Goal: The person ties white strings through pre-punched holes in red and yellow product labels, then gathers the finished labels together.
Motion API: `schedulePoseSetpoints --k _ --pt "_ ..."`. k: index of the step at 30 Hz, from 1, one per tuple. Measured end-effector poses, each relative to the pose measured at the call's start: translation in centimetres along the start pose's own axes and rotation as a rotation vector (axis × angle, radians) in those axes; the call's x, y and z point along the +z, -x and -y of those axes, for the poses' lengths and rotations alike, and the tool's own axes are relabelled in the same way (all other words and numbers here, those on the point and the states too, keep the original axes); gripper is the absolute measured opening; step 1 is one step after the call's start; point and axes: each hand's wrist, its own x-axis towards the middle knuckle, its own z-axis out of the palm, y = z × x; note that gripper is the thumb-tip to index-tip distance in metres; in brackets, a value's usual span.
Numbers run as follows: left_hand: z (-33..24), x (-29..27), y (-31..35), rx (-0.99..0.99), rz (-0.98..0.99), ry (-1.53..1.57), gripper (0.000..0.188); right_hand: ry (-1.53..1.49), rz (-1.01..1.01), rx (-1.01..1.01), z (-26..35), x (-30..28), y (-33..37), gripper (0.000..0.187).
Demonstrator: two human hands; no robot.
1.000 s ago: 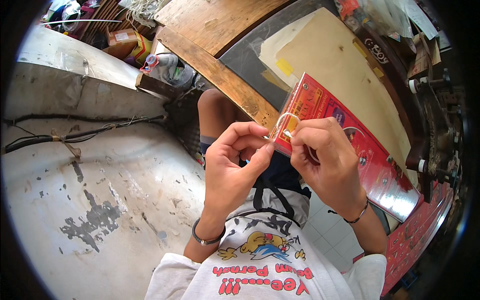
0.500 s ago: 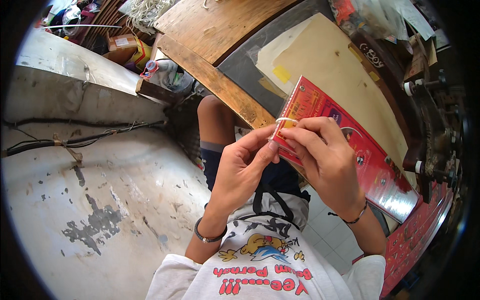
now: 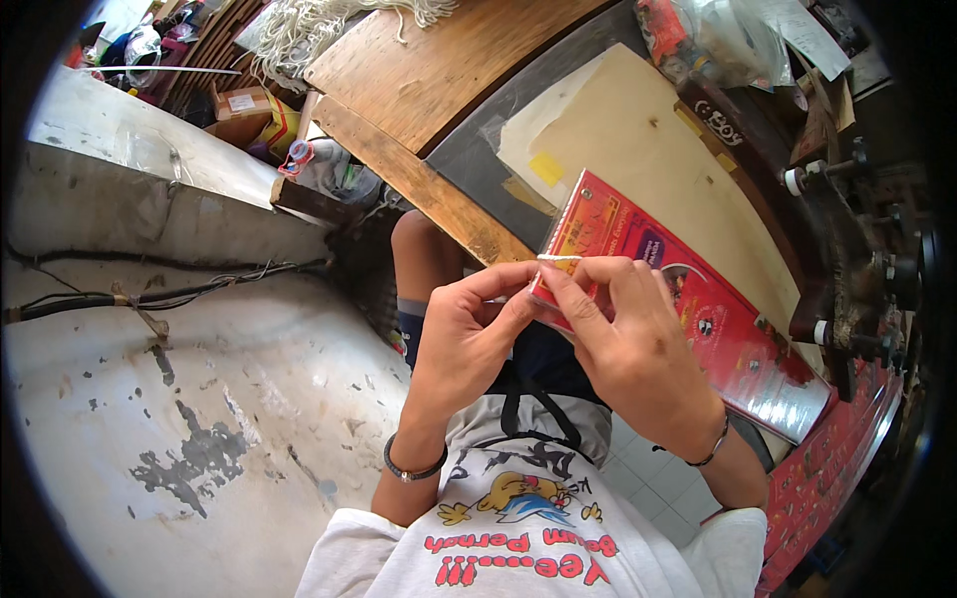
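Note:
A flat, glossy red printed stack point(image 3: 740, 371) lies slantwise, its far end across the bench and its narrow end between my hands. White string point(image 3: 560, 257) loops over the stack close to that narrow end. My left hand point(image 3: 461, 337) is closed, thumb and forefinger pinching the stack's left corner. My right hand point(image 3: 643, 349) lies over the stack's near edge, its thumb and forefinger pressed together on the string. The fingertips hide part of the loop, and the underside of the stack is out of sight.
Beige card sheets point(image 3: 638, 130) lie on the dark bench top beyond the stack. To the right stands a dark machine arm point(image 3: 758, 179) with metal bolts. A bundle of white string point(image 3: 319, 35) hangs at the bench's far edge. More red printed sheets point(image 3: 832, 478) lie lower right.
My right thumb has moved up and left onto the string, and the right hand has turned flatter over the stack. Both hands now meet closer together at the stack's corner.

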Motion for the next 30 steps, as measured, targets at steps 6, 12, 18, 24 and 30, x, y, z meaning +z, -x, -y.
schedulePoseSetpoints --k 6,12,18,24,30 --pt "0.8 0.3 -0.3 0.255 -0.138 -0.364 0.02 0.042 0.009 -0.042 0.5 -0.7 0.0 0.048" --pt "1.2 0.0 -0.5 0.203 -0.047 -0.103 0.016 0.011 -0.001 -0.066 0.1 -1.2 0.3 0.048" --pt "1.8 -0.3 -0.5 0.202 -0.004 -0.062 0.019 -0.094 -0.032 -0.094 0.0 -1.3 0.4 0.046" --pt "1.9 -0.1 -0.6 0.293 -0.013 -0.043 0.016 -0.04 -0.06 -0.095 0.0 -1.0 0.1 0.045" --pt "2.6 0.5 0.4 0.228 -0.106 0.035 0.014 -0.041 -0.111 -0.049 0.3 -1.3 0.0 0.053"
